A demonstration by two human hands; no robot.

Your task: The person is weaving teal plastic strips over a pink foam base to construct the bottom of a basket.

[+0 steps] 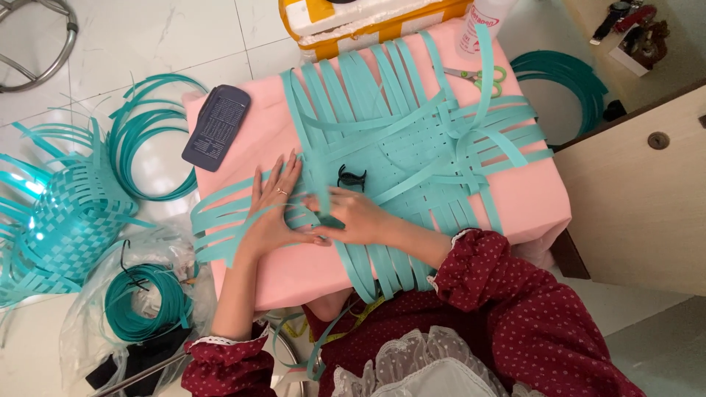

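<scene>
Left hand point(273, 213) lies flat, fingers spread, palm down on the loose teal strips point(220, 224) at the near-left edge of the woven mat point(412, 147) — reads as pinning them so the weave doesn't shift. Right hand point(354, 215) sits just beside it, touching it at the thumb side, fingers curled and pinching one teal strip end point(329, 220) where it meets the crossing strips; looks like it is threading or tightening that one. Mat lies on the pink desk point(529, 198), finished weave up and to the right of both hands, loose ends fanning out past every edge. Black clip point(351, 176) sits on the weave just above the right hand, apart from it. Dark flat calculator-like device point(216, 126) lies on the desk up-left of the left hand. Green-handled scissors point(479, 77) well beyond the right hand, half under strips; a white bottle point(482, 18) past them. On the floor left of the left hand: a partly woven teal basket point(59, 220), loose strip loops point(151, 140), and a strip coil in a plastic bag point(143, 301). More coiled strips point(562, 77) far right. Loose overlapping strips crowd the working spot.
</scene>
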